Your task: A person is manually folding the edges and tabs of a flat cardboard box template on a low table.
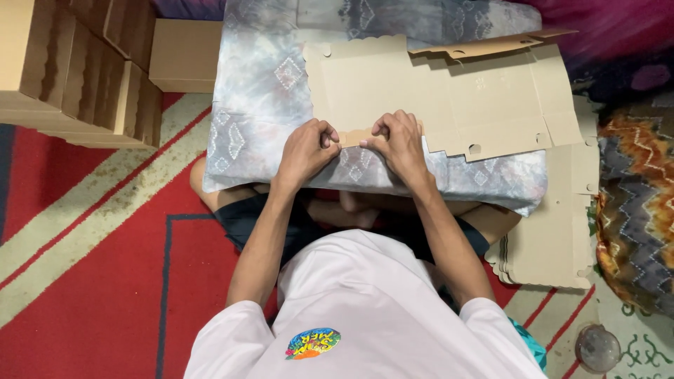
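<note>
Both hands pinch the near edge of a flat cardboard box blank [449,91] lying on a grey patterned cushion [260,84]. The left hand [307,149] and right hand [399,140] sit side by side, fingers curled tight on a small flap [353,137] between them; the blank spreads beyond the knuckles.

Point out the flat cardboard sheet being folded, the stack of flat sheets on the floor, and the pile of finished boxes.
Flat cardboard sheet [449,98], head view: its bare middle panel.
Stack of flat sheets [551,238], head view: top sheet's face.
Finished boxes [84,77], head view: side of the pile.
</note>
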